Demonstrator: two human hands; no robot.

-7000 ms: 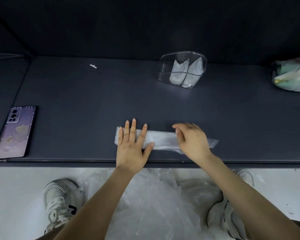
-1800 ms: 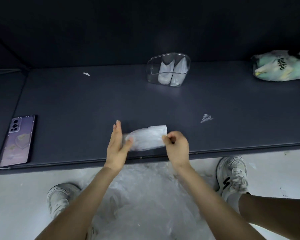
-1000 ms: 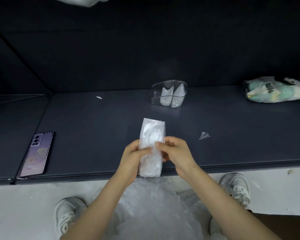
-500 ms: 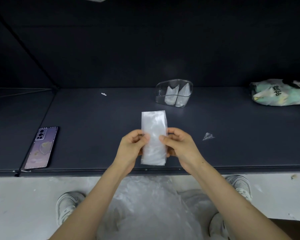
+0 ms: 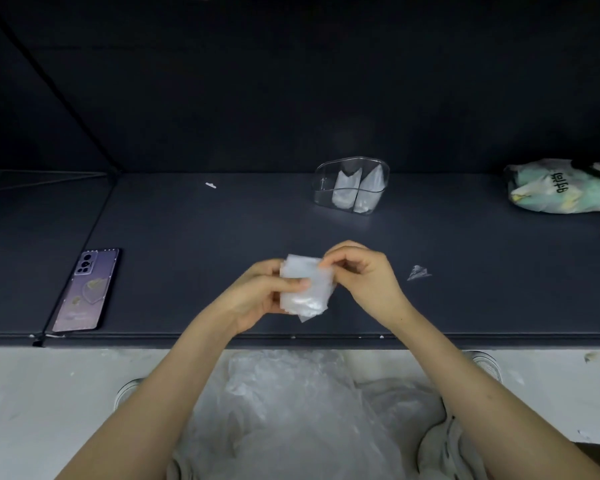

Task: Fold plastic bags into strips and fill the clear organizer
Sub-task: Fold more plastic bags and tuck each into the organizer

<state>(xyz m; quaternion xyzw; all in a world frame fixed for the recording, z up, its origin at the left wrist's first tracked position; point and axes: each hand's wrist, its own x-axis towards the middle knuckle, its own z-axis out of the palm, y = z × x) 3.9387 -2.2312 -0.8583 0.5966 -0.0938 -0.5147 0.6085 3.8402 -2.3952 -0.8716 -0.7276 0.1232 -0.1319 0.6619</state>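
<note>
the folded plastic bag is being held in the air just above the near edge of the dark table, at the middle of the scene. it is showing as a short, thick white packet, slightly tilted, with one corner pointing down toward the table edge.

the left hand is gripping the packet from the left: its thumb is pressing across the front face and its fingers are curling behind. the right hand is pinching the upper right corner of the packet between thumb and bent fingertips, with the other fingers curling in.

the clear organizer is standing at the far side of the table, well apart from the hands and slightly to the right. two folded bags are standing upright inside it, side by side.

a small plastic scrap is lying on the table near the right hand. a white fleck is lying far left of the organizer. a purple phone is lying face down near the left end of the table. a printed bag is lying at the far right.

below the table edge, a heap of loose plastic bags is lying between the forearms, and a shoe is showing on the pale floor at the right.
</note>
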